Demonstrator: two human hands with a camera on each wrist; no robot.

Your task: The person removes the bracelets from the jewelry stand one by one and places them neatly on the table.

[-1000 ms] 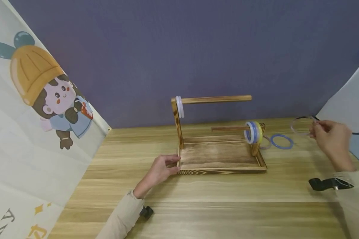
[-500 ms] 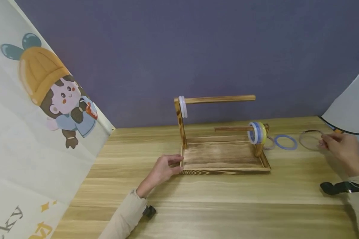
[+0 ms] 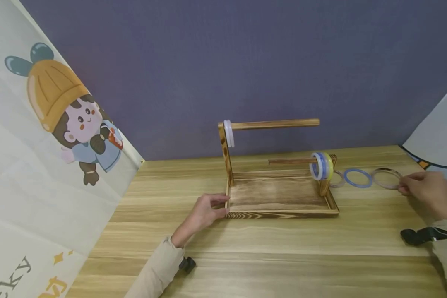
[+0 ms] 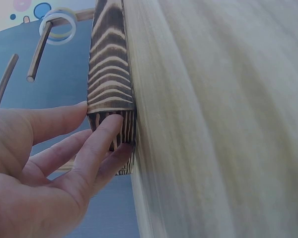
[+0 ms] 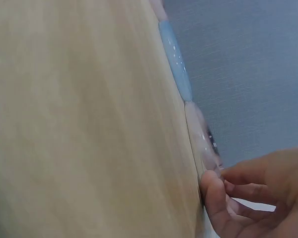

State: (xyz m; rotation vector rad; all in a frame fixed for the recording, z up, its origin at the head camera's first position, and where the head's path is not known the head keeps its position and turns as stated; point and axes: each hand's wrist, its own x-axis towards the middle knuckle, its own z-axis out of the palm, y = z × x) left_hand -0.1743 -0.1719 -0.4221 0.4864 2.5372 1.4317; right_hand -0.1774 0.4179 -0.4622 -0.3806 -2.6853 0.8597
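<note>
My left hand (image 3: 205,210) touches the left end of a wooden bangle stand (image 3: 283,214); in the left wrist view its fairly straight fingers (image 4: 97,141) lie against the striped end face. My right hand (image 3: 430,190) pinches the near right edge of a pale pinkish bangle with a dark patch (image 3: 385,185), low at the table. Left of that lies a blue bangle (image 3: 357,185), then a pinkish bangle (image 3: 337,184) partly hidden behind the stand. White bangles (image 3: 229,134) hang on the upper bar; white, blue and yellow bangles (image 3: 320,166) hang on the lower bar.
The stand's upper bar (image 3: 279,123) points right and its lower bar (image 3: 290,161) points left. A dark blue backdrop (image 3: 268,62) rises behind the wood-grain table (image 3: 283,256). Printed white cloth (image 3: 41,186) hangs at the left.
My right hand has moved right and lowered the pale bangle from above the table down beside the blue one. The left hand stays at the stand. The head view has shifted slightly.
</note>
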